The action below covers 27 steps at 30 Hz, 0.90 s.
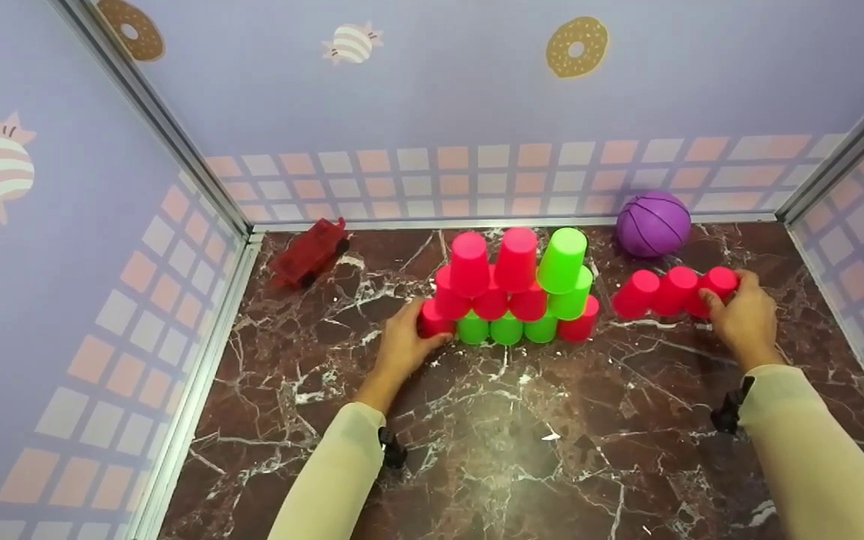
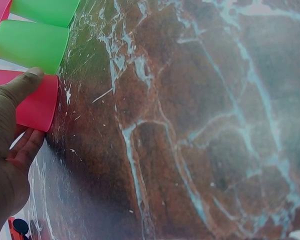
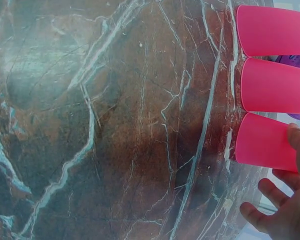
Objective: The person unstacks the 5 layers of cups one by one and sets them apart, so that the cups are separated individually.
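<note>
Red and green plastic cups stand upside down in a stepped stack. Its bottom row has a red cup at each end and green cups [image 1: 507, 330] between; its top row is two red cups [image 1: 469, 262] and a green cup [image 1: 563, 259]. My left hand [image 1: 400, 341] holds the bottom row's left red cup [image 2: 40, 102], thumb in front and fingers round the far side. Right of the stack, three more red cups stand side by side. My right hand [image 1: 748, 321] grips the rightmost red cup [image 3: 265, 142] between thumb and fingers; the other two [image 1: 638, 292] stand to its left.
A purple ball [image 1: 654, 223] sits by the back wall, behind the three red cups. A red toy [image 1: 308, 253] lies at the back left. Patterned panels [image 1: 432, 97] enclose the dark marbled surface [image 1: 507, 450] at the back and both sides.
</note>
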### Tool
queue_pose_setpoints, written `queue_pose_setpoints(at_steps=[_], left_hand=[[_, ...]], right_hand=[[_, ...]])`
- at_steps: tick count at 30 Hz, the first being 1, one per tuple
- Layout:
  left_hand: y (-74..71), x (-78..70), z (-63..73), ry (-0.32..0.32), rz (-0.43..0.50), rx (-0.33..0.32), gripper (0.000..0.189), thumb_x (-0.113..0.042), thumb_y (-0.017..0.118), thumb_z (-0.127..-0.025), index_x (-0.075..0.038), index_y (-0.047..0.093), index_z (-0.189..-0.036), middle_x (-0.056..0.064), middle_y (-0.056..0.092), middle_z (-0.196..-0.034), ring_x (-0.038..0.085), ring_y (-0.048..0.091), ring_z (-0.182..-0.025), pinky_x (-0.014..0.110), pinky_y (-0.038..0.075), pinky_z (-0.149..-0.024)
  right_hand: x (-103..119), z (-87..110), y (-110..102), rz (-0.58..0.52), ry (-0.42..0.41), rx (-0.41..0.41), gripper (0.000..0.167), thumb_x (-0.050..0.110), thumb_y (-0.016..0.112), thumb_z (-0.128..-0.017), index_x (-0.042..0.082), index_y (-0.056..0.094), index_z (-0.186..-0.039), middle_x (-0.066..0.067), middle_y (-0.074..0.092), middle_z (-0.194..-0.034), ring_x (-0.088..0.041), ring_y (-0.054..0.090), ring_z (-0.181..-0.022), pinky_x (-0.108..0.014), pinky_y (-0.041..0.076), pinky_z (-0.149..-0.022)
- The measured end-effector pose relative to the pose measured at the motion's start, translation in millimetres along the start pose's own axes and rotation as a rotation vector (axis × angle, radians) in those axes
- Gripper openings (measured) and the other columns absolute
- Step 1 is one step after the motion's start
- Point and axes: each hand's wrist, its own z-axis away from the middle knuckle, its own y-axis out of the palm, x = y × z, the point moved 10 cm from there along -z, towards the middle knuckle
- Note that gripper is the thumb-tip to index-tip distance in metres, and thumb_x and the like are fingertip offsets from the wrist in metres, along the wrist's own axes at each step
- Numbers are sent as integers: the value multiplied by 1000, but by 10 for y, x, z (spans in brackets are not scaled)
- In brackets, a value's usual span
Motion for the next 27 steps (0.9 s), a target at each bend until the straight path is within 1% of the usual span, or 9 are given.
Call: queue_pose_setpoints(at_steps=[4,9,13,17,22,27], left_hand=[[19,9,6,-16,-5,16,64,-26,99,-80,-9,68,-133,17,78,-124,38,76,-118,54,61,-103],[17,8,1,-14,0,16,64,-26,100,-80,-9,69,-133,18,78,-124,38,76,-118,55,61,-103],[9,10,3,-7,-3,13,65,-26,100,-79,-8,69,-134,19,78,-124,39,76,-118,55,60,-104],[1,-3,2,3,-2,7,67,-27,100,-79,-7,69,-135,19,78,-125,39,76,-118,56,60,-104],[-15,-7,13,2,-10,-5,67,-29,100,-79,-8,69,-134,18,78,-124,39,77,-117,56,61,-102],[-22,-13,13,-4,-20,-3,66,-30,100,-79,-9,69,-133,18,78,-124,40,77,-117,56,61,-102]], right_hand=[[-11,9,-8,-2,-15,-9,71,28,67,-110,-10,36,-161,-48,54,-147,-68,52,-137,-77,41,-116],[-3,2,-32,-18,-26,6,77,31,68,-109,-12,33,-162,-47,50,-152,-66,48,-143,-75,38,-121],[36,-6,-68,-13,-49,22,83,40,63,-110,-14,30,-163,-48,43,-157,-67,41,-148,-77,33,-124],[95,-7,-134,-13,-71,14,86,45,59,-110,-12,27,-166,-48,39,-159,-68,35,-150,-78,29,-124],[260,-7,-248,-19,-105,-19,87,49,57,-110,-7,27,-169,-43,38,-163,-65,34,-152,-80,30,-123],[549,17,-377,-39,-175,-66,85,52,57,-110,0,30,-171,-38,40,-166,-63,35,-154,-78,29,-125]])
